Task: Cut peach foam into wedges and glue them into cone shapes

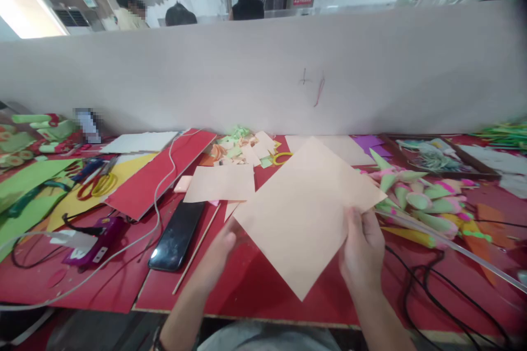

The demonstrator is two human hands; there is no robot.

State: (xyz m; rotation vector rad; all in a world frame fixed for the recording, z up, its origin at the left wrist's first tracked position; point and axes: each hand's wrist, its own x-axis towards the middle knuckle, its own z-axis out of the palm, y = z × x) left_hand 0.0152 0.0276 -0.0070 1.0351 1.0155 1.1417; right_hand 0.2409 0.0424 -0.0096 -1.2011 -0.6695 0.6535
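Note:
A square peach-coloured sheet of paper (300,214) is held up over the red table, one corner pointing down towards me. My right hand (362,247) pinches its right side, thumb on the front and fingers partly behind. Close to the sheet's left corner is my left hand (220,255); its thumb shows apart from the paper, while the other fingers are blurred and mostly hidden, so I cannot tell whether they grip it. Beyond that hand lies a smaller peach paper piece (222,182). A thin wooden stick (196,249) rests left of my left hand.
A black phone (177,237), a purple power strip (93,241) with white cable and yellow-handled scissors (104,184) lie left. Paper scraps (242,148) are heaped behind. Right are green-pink paper cones (424,194), a tray (436,156) and black cables (424,279). A pale partition (247,77) stands behind.

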